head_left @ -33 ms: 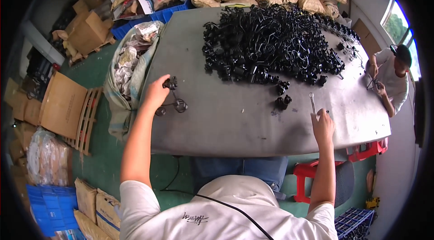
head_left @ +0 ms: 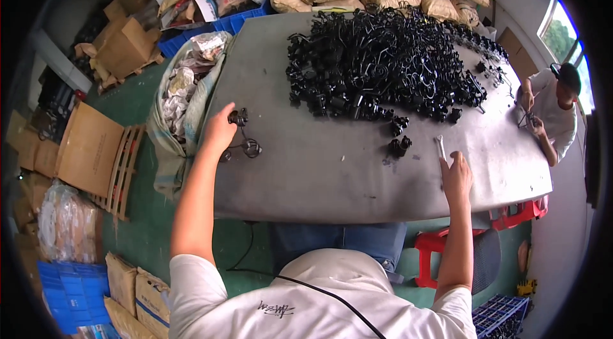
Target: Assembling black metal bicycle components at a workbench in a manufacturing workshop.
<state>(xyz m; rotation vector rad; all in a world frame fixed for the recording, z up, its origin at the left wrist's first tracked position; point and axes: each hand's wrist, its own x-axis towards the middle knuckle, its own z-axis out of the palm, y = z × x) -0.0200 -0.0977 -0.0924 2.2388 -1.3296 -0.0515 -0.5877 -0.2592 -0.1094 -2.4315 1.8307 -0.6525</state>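
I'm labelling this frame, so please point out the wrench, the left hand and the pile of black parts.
Wrench point(head_left: 442, 150), head view: its shaft.
Left hand point(head_left: 220, 129), head view: the hand's middle.
Pile of black parts point(head_left: 383, 64), head view: its middle.

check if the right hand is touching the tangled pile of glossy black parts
Apart. The head view shows smooth grey tabletop between the right hand and the tangled pile of glossy black parts.

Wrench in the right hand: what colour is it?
Silver-grey; the wrench shows best in the head view.
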